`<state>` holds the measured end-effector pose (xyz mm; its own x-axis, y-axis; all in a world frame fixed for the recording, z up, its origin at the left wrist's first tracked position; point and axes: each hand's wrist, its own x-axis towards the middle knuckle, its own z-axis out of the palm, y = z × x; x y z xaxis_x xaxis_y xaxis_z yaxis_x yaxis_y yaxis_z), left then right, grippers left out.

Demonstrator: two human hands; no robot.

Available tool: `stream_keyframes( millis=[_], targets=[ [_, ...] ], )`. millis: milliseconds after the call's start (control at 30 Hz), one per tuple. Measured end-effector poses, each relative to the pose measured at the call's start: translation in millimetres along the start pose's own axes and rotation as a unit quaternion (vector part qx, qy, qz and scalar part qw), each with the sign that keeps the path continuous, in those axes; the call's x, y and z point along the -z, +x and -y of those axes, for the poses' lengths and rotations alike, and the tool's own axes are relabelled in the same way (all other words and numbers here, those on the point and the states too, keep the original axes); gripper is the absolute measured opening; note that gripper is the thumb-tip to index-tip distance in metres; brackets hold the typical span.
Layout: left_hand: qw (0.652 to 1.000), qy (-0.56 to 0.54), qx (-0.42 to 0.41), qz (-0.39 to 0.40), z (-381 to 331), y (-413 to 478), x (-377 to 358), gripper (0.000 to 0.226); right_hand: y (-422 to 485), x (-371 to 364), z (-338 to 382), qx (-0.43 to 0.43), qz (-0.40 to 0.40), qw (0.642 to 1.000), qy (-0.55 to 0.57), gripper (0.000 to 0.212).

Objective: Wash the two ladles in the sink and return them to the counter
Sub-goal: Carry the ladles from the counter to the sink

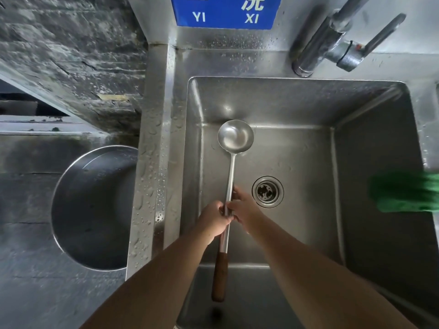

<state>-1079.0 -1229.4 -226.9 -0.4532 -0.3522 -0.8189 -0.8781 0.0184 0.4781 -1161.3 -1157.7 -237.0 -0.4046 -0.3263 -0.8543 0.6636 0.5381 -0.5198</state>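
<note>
Ladle (227,186) number one is held over the middle of the sink (370,148), its bowl up toward the centre of the frame and its brown wooden grip pointing down toward the lower edge. Both hands meet on the metal shaft just left of the drain (267,191): the left hand (213,222) has its fingers wrapped tight around the shaft, and the right hand (244,210) has its fingers pinched onto it just above. A second ladle is nowhere in view.

No water shows running from the tap (332,41) at the upper right, so a dry rub would probably leave the bowl unwashed. Beads of water cover the tabletop (156,162) strip on the left of the sink, which suggests wet hands and a slick shaft; a slip could drop the bowl against the steel floor. Because both hands hold near the middle, the heavy bowl end could tip forward if one hand lets go. The green cloth (408,193) at the right edge looks blurred and sits well apart from the hands, so reaching for it would leave a one-handed hold. The big steel pot (95,207) at the left sits low beside the tabletop, and a careless set-down there might send the ladle sliding into it.
</note>
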Motion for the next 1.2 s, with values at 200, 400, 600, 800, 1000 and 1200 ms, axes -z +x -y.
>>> stream_keyframes(
  millis=[200, 400, 600, 800, 1000, 1200],
  targets=[
    [0.998, -0.054, 0.021, -0.021, 8, 3, -7, 0.022, -2, -5, -3, 0.037, 0.007, 0.999, -0.036, 0.049],
    [0.995, -0.081, 0.032, -0.045, 13, 11, -14, 0.021, 17, -4, -18, 0.043, 0.0, 0.996, -0.081, 0.036],
    [0.996, 0.002, 0.016, -0.086, 10, 0, -16, 0.021, 50, 8, -52, 0.028, -0.032, 0.984, -0.173, 0.055],
    [0.984, 0.17, -0.008, -0.046, -5, -31, 0, 0.034, -29, 39, -28, 0.028, -0.081, 0.973, -0.215, 0.054],
    [0.93, 0.312, -0.194, -0.01, -61, -80, -25, 0.023, -127, 83, -9, 0.065, -0.168, 0.967, -0.182, 0.049],
    [0.806, 0.453, -0.382, 0.01, -137, -165, -110, 0.016, -236, 159, -33, 0.084, -0.297, 0.942, -0.133, 0.05]
  ],
)
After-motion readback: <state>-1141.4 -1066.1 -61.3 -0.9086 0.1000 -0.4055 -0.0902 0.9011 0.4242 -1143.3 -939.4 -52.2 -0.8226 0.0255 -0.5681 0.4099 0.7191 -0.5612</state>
